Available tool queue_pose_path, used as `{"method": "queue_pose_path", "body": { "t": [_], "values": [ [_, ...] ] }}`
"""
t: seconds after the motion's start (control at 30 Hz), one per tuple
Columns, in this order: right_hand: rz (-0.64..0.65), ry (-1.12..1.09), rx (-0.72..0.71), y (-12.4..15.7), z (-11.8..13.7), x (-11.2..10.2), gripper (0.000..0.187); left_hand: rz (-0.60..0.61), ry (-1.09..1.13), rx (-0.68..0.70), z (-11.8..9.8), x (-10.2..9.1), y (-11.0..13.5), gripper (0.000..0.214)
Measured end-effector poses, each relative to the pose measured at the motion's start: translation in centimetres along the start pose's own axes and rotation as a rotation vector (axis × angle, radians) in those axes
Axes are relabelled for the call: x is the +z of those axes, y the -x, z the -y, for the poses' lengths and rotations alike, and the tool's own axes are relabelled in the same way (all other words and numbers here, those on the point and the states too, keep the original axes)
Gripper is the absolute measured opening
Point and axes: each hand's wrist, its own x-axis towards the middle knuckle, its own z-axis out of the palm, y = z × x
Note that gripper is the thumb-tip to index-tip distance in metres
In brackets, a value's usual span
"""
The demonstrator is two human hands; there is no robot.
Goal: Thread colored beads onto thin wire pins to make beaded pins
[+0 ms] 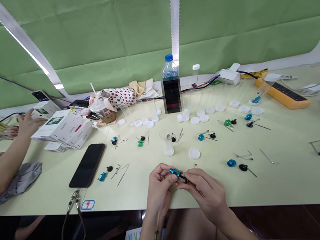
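Note:
Near the table's front edge, my left hand (159,188) pinches a small shiny blue metal part (174,171) between thumb and fingers. A short black stem (183,178) sticks out of its lower end, and the fingertips of my right hand (208,191) are closed on that stem. The two pieces meet, though how they are joined I cannot make out. Just beyond my hands stands a clear tube (168,147), with a white round cap (194,153) lying to its right. A black knob (173,138) and thin metal rods (181,134) lie behind the tube.
Sets of blue or green parts (232,163), black knobs (243,167) and bent wires spread across the table (156,176). Several white caps (204,118) lie behind. A bottle (171,90), phone (87,165), white boxes (62,128) and orange power strip (284,93) stand around. A co-worker's arm (7,167) reaches in at left.

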Motion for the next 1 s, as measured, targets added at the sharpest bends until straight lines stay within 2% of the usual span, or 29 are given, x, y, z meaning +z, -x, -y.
{"method": "queue_pose_path", "body": {
  "t": [0.17,0.4,1.0],
  "values": [
    [0.029,-0.03,0.02,-0.17,0.0,-0.15,0.01,-0.035,-0.02,0.027,0.05,0.03,-0.04,0.032],
    [0.038,-0.046,0.052,-0.31,0.02,-0.4,0.006,-0.02,-0.016,0.04,0.2,-0.1,0.01,0.027],
    [0.06,-0.067,0.152,-0.02,-0.03,-0.43,0.01,-0.02,-0.065,0.05,0.25,-0.21,0.23,0.023]
  ]
}}
